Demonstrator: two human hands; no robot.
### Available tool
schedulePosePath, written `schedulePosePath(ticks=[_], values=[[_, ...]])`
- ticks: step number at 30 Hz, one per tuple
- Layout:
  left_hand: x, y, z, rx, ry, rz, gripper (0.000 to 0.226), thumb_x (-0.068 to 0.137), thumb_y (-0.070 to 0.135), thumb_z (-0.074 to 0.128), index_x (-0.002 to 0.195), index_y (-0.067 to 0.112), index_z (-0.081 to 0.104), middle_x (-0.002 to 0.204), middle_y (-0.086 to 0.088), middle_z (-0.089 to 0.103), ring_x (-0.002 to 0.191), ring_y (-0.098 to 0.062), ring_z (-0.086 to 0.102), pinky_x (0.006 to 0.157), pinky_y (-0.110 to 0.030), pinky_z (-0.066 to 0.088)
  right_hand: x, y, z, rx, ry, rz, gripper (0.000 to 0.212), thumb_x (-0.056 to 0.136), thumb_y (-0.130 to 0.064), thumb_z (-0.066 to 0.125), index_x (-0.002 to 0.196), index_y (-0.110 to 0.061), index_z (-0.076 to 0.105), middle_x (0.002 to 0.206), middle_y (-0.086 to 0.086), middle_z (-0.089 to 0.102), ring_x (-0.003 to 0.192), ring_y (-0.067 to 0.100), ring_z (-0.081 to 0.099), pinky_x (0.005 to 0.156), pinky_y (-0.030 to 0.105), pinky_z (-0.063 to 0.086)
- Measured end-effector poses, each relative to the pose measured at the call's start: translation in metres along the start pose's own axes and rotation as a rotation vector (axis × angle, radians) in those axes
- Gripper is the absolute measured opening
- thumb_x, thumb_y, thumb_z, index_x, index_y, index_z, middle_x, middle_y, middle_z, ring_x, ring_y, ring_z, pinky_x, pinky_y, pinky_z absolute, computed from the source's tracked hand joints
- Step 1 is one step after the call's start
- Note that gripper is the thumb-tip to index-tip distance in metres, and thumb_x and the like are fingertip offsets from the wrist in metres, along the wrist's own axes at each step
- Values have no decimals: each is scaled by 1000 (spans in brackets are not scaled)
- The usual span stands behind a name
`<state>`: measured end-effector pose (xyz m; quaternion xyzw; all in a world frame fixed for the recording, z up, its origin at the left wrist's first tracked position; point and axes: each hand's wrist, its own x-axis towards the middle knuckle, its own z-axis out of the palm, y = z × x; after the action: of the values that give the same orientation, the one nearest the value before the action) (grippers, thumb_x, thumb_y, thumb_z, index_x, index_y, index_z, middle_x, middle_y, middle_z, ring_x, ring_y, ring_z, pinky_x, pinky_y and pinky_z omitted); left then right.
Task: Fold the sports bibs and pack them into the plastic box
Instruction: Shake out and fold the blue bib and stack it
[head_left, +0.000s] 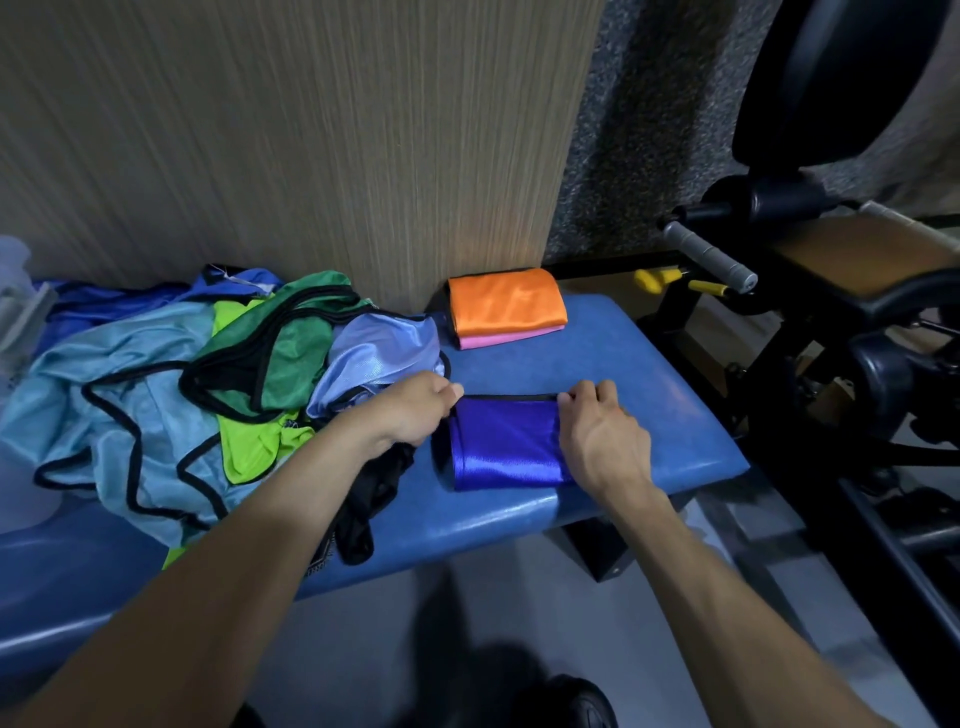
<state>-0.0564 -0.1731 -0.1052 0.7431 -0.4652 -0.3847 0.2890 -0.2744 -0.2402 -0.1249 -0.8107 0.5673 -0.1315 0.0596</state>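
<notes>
A folded purple bib (504, 447) with black trim lies on the blue padded bench (649, 395). My left hand (415, 410) pinches its far left corner and my right hand (602, 431) pinches its far right corner. Behind it, against the wall, a folded orange bib (506, 301) sits on a folded pink bib (498, 339). To the left lies a loose heap of bibs: light blue (104, 395), dark green (280, 348), lime green (249, 447), pale lilac (384, 353) and a black one (374, 493) under my left forearm. A translucent plastic box (15, 306) shows at the far left edge.
A wood-grain wall panel (311, 130) rises behind the bench. Black gym equipment (831, 312) with a grey handle (711, 254) and yellow pins stands close on the right. Grey floor lies below the bench's front edge.
</notes>
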Motion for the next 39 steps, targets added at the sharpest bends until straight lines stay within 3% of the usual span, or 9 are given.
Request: schedulePosePath(ticks=[4, 8, 15, 21, 26, 30, 32, 36, 39], values=[[-6, -1, 10, 384, 207, 145, 43, 108, 31, 41, 70, 13, 44, 75, -4, 54, 79, -31, 55, 72, -40, 42, 12, 4, -4, 162, -94, 142, 54, 105, -55, 33, 114, -6, 55, 120, 14, 58, 105, 40, 60, 73, 40, 38], [-15, -8, 20, 318, 384, 189, 34, 106, 31, 45, 84, 12, 62, 87, -6, 68, 88, -30, 62, 79, -44, 50, 19, 0, -6, 166, -96, 193, 61, 101, -63, 39, 115, -6, 54, 120, 16, 61, 108, 39, 60, 74, 38, 38], [-18, -11, 18, 350, 340, 170, 26, 102, 16, 48, 78, 11, 55, 78, -7, 63, 76, -28, 58, 74, -50, 52, 13, -11, -16, -29, -68, 189, 58, 103, -60, 37, 116, -5, 53, 118, 18, 63, 109, 38, 62, 71, 37, 39], [-16, -8, 23, 587, 264, 187, 30, 94, 3, 38, 69, 18, 34, 73, 3, 44, 71, -27, 48, 55, -37, 27, 14, -6, -12, 249, -102, 276, 49, 98, -61, 50, 101, -13, 59, 109, 13, 67, 104, 37, 61, 74, 36, 39], [-7, -11, 4, 492, 237, 197, 29, 99, 8, 39, 71, 16, 44, 80, -7, 58, 76, -29, 55, 75, -53, 50, 12, -6, -10, 320, -102, 260, 40, 97, -57, 56, 96, -18, 61, 97, 7, 67, 94, 33, 60, 70, 34, 40], [-28, 15, 15, 530, 415, 412, 18, 104, 18, 43, 98, 19, 59, 104, 1, 54, 97, -24, 54, 80, -46, 50, 8, -12, -12, 247, -74, 218, 39, 100, -54, 51, 105, -16, 58, 106, 11, 66, 103, 37, 60, 72, 36, 38], [-41, 26, 28, 590, 341, 559, 30, 108, 34, 38, 121, 22, 63, 122, 5, 54, 110, -20, 49, 90, -41, 45, 7, -17, -11, 165, -64, 188, 36, 103, -50, 45, 103, -14, 51, 109, 14, 64, 102, 40, 59, 73, 38, 38], [-41, 5, 43, 808, 193, 418, 54, 109, 44, 26, 154, 16, 38, 156, 2, 40, 139, -22, 38, 116, -38, 29, 10, -26, -13, 52, -66, 161, 36, 103, -48, 37, 108, -14, 48, 111, 17, 63, 103, 41, 60, 73, 40, 38], [-42, -12, 47, 790, 186, 427, 63, 108, 46, 21, 161, 12, 20, 164, -2, 28, 148, -21, 25, 123, -33, 15, 15, -30, -14, 51, -78, 178, 38, 102, -47, 39, 112, -12, 49, 112, 18, 63, 104, 41, 60, 73, 39, 38]])
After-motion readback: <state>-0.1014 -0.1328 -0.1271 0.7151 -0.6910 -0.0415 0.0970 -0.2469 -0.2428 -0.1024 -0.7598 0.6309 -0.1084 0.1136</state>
